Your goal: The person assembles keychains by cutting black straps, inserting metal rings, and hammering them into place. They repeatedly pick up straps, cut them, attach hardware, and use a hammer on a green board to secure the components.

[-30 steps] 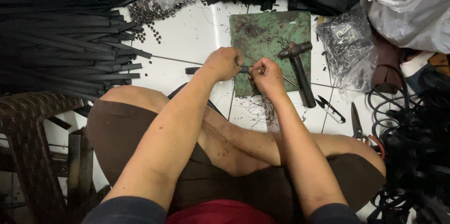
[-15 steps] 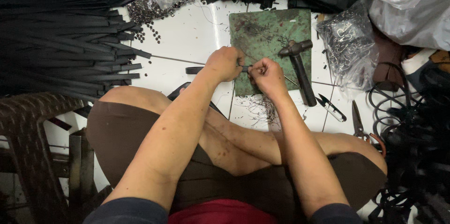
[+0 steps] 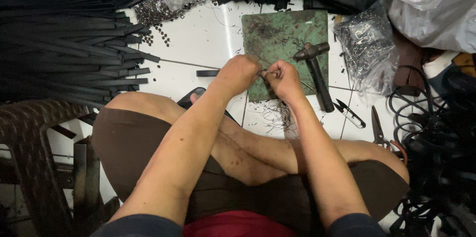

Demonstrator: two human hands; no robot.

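My left hand (image 3: 241,74) and my right hand (image 3: 283,79) meet over the near edge of a worn green metal plate (image 3: 277,33) on the white tiled floor. Between their fingertips they pinch a small metal ring or buckle (image 3: 267,73) with a thin dark strap piece; its exact shape is too small to tell. A hammer (image 3: 315,68) with a black handle lies on the plate just right of my right hand. I sit cross-legged, my knees below my hands.
A big stack of black straps (image 3: 59,33) fills the left. Clear plastic bags of metal fittings (image 3: 368,48) lie at the right, with thread snips (image 3: 350,113) and pliers (image 3: 378,128). Black cord coils (image 3: 436,133) sit far right, a brown plastic chair (image 3: 29,157) at lower left.
Both hands stay at the plate's near edge with only slight finger movement on the small piece. Nothing else has moved.
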